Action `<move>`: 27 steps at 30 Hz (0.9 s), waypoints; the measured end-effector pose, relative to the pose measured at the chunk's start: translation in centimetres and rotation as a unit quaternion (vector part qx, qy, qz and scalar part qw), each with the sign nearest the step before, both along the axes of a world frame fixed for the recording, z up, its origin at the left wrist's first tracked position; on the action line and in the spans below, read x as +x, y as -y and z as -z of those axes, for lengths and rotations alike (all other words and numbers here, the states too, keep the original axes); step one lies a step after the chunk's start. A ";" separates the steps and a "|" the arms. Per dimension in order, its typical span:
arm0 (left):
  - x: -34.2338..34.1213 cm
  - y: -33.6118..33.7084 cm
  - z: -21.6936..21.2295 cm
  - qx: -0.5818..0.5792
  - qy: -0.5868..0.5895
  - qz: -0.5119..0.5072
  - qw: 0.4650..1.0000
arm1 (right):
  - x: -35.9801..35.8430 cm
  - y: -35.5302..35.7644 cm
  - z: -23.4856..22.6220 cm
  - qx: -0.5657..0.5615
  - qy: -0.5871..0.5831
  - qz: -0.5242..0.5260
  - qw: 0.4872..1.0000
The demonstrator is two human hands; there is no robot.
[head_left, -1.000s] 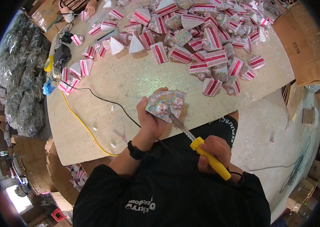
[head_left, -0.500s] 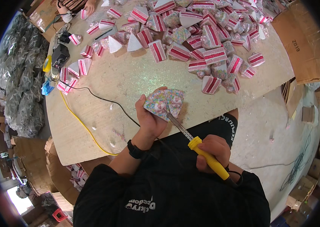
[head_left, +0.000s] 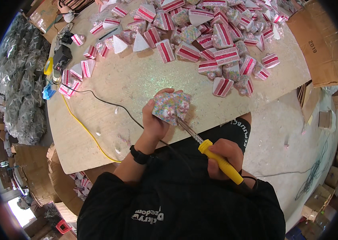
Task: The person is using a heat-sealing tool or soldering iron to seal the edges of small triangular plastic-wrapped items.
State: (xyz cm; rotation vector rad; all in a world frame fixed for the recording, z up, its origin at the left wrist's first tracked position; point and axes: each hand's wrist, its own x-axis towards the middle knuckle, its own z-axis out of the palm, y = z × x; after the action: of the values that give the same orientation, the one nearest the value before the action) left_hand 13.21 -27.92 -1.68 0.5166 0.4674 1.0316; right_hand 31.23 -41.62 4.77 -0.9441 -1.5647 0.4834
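My left hand (head_left: pixel 155 123) is closed around two decorative cake slices (head_left: pixel 165 105), raised over the table's near edge. Pastel glitter or sprinkles cover their tops, with pinkish-white, cream-like blobs on them. The slices sit side by side, the seam between them hard to make out. In my right hand (head_left: pixel 227 153) is a soldering iron (head_left: pixel 230 172) with a yellow handle. Its metal shaft slants up to the left, and the tip meets the near side of the slices by the blobs. Whether the tip is inside or only touching, I cannot tell.
Many red-and-white cake slices (head_left: pixel 226 57) are heaped across the far side of the table (head_left: pixel 109 84). A black cord and a yellow cord (head_left: pixel 82 125) run over its left part, near a black power adapter (head_left: pixel 62 57). Cardboard boxes (head_left: pixel 325 44) stand around; another person's arm shows far left.
The slices have tilted and shifted slightly left in my left hand, and the gap between them shows less. The iron has moved slightly left with them. The other person's hand has moved away from a slice.
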 end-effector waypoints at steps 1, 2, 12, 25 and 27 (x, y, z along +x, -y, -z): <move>-0.2 0.0 0.1 -0.001 0.000 0.000 1.000 | 0.0 0.0 0.1 -0.001 -0.003 0.001 1.000; -0.4 -0.1 0.1 -0.043 0.032 0.014 0.998 | 0.0 0.0 0.1 -0.001 -0.003 0.000 1.000; -0.6 -0.2 1.1 -0.179 0.041 0.021 0.983 | -0.1 -0.2 -0.1 -0.003 -0.003 0.003 1.000; -0.2 0.1 0.3 -0.127 0.020 0.039 0.991 | 0.0 -0.3 0.0 -0.001 0.002 0.010 1.000; -0.2 0.1 0.2 -0.123 0.027 0.031 0.992 | -0.1 -0.2 -0.2 -0.002 0.008 0.014 1.000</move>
State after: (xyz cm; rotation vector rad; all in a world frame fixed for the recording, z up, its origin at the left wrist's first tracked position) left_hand 13.00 -28.05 -1.90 0.2808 0.5202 0.9113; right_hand 31.17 -41.39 4.94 -0.9730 -1.5633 0.4605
